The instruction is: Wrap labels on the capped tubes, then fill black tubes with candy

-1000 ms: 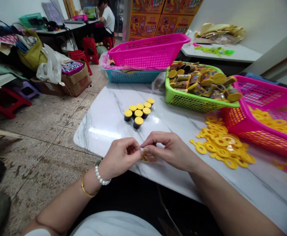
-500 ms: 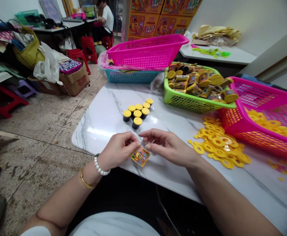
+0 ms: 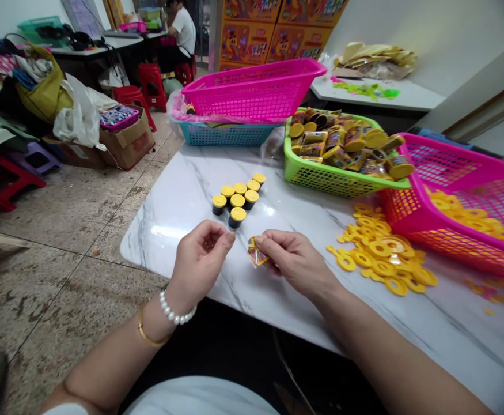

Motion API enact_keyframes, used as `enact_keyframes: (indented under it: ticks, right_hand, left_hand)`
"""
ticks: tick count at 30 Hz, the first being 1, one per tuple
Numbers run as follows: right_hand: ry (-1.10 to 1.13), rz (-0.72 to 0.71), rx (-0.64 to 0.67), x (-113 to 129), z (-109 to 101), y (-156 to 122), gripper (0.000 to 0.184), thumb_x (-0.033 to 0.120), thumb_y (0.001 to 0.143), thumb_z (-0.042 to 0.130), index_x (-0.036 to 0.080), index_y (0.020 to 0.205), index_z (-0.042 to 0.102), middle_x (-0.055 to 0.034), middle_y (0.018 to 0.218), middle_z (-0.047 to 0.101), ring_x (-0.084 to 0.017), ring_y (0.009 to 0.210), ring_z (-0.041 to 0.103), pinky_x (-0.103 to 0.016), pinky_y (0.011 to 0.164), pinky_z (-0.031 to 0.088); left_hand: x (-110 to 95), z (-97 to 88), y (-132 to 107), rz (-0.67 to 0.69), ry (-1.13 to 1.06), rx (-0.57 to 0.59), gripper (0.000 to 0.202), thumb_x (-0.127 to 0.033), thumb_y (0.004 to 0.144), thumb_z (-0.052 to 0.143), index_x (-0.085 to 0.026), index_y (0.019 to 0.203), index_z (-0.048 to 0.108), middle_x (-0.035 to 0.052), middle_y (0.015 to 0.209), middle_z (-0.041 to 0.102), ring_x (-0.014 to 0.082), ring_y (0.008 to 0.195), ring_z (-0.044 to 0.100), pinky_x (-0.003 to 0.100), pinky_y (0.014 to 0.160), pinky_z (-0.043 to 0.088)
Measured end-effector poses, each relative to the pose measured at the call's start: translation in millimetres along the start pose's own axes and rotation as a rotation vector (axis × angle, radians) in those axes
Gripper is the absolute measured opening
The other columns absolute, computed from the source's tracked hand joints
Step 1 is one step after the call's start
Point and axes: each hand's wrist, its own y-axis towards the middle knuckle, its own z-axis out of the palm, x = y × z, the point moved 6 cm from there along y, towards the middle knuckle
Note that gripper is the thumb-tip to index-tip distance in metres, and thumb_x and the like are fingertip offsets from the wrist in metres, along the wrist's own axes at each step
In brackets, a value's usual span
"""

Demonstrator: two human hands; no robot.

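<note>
Evidently the work sits partway along, as we judge it: at the lower middle of the frame we have one small printed wrapper (image 3: pixel 257 252) in our right hand (image 3: pixel 297 259), apart from every cup. We pinch it between thumb and bent fingers, thumb on top, its free edge turned toward the middle of the frame. Our left hand (image 3: pixel 202 256) is just beside it, fingers loosely curled and thumb reaching forward; we see nothing held there, and cannot tell whether thumb and forefinger meet.

Just beyond, around the centre of the frame, we count eight black cups (image 3: pixel 237 201) standing upright on the marbled table (image 3: pixel 165 213). Their yellow lids are on, but we see no printed wrapping around their dark sides, so we take these as still to be wrapped. To the right of our hands we have a loose heap of yellow rings (image 3: pixel 379 248), and beside it a pink basket (image 3: pixel 454 236) holding more of them; none appears fitted to a cup.

Further back, at the upper right, a green basket (image 3: pixel 342 181) carries a heap of wrapped cups (image 3: pixel 351 141), which we read as the finished share. At the upper middle, we see another pink basket (image 3: pixel 252 95) tilted over a blue basket (image 3: pixel 230 135).
</note>
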Motion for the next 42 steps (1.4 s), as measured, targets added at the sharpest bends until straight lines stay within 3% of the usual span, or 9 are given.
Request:
enact_keyframes:
  ticks: [3, 8, 14, 24, 29, 34, 42]
  right_hand:
    - [0.001, -0.046, -0.062, 1.0, -3.5, -0.7, 0.048, 0.06, 0.087, 0.058, 0.018, 0.063, 0.059, 0.0037, 0.051, 0.046, -0.009, 0.047, 0.037, -0.025, 0.047, 0.029]
    - [-0.008, -0.127, -0.079, 1.9, -2.7, -1.7, 0.043, 0.055, 0.089, 0.06, 0.017, 0.07, 0.066, 0.0027, 0.054, 0.049, -0.009, 0.049, 0.039, -0.026, 0.048, 0.031]
    - [-0.049, -0.18, -0.105, 5.1, -0.3, -2.8, 0.039, 0.051, 0.089, 0.061, 0.017, 0.07, 0.067, 0.0018, 0.055, 0.051, -0.01, 0.05, 0.043, -0.025, 0.049, 0.034]
    - [-0.085, -0.343, -0.141, 20.2, 1.7, -8.1, 0.033, 0.04, 0.09, 0.062, 0.018, 0.066, 0.068, 0.001, 0.054, 0.057, -0.01, 0.049, 0.05, -0.022, 0.049, 0.041]
    - [-0.149, -0.415, -0.149, 23.5, 3.1, -10.5, 0.031, 0.035, 0.091, 0.063, 0.019, 0.065, 0.068, 0.0005, 0.058, 0.06, -0.011, 0.052, 0.053, -0.023, 0.052, 0.043]
    - [-0.134, -0.445, -0.217, 20.1, -1.1, -11.3, 0.03, 0.034, 0.093, 0.061, 0.019, 0.067, 0.068, 0.001, 0.059, 0.062, -0.01, 0.053, 0.054, -0.022, 0.05, 0.042]
    - [-0.205, -0.493, -0.202, 19.8, 1.9, -13.6, 0.032, 0.033, 0.095, 0.061, 0.019, 0.068, 0.069, 0.001, 0.06, 0.062, -0.01, 0.055, 0.056, -0.023, 0.054, 0.043]
  left_hand:
    - [2.6, -1.9, -21.6, -0.065, -0.095, -0.027, 0.035, -0.049, 0.086, 0.066, -0.017, 0.074, 0.062, -0.0045, 0.054, 0.047, 0.0076, 0.047, 0.041, 0.021, 0.043, 0.035]
    - [14.6, 5.9, -40.5, -0.132, -0.158, -0.003, 0.037, -0.052, 0.086, 0.067, -0.015, 0.084, 0.075, -0.0027, 0.054, 0.05, 0.0076, 0.046, 0.04, 0.02, 0.04, 0.032]
    - [14.3, 5.5, -38.6, -0.056, -0.129, -0.058, 0.031, -0.044, 0.087, 0.067, -0.017, 0.095, 0.081, -0.0023, 0.052, 0.051, 0.0076, 0.045, 0.038, 0.021, 0.041, 0.033]
    - [16.9, 2.6, -31.8, -0.136, -0.241, -0.119, 0.024, -0.036, 0.078, 0.076, -0.014, 0.088, 0.077, -0.0057, 0.048, 0.049, 0.0045, 0.04, 0.038, 0.017, 0.036, 0.028]
    - [19.1, 4.0, -30.2, -0.209, -0.262, -0.091, 0.026, -0.037, 0.075, 0.078, -0.013, 0.083, 0.074, -0.0058, 0.046, 0.049, 0.0045, 0.039, 0.039, 0.015, 0.036, 0.029]
    - [25.3, 1.7, -32.5, -0.271, -0.32, -0.135, 0.031, -0.042, 0.072, 0.08, -0.016, 0.073, 0.063, -0.0072, 0.044, 0.048, 0.0043, 0.035, 0.038, 0.015, 0.034, 0.028]
    - [18.9, 6.8, -36.4, -0.248, -0.317, -0.072, 0.031, -0.041, 0.074, 0.078, -0.012, 0.084, 0.073, -0.0049, 0.05, 0.052, 0.0041, 0.038, 0.041, 0.016, 0.035, 0.03]
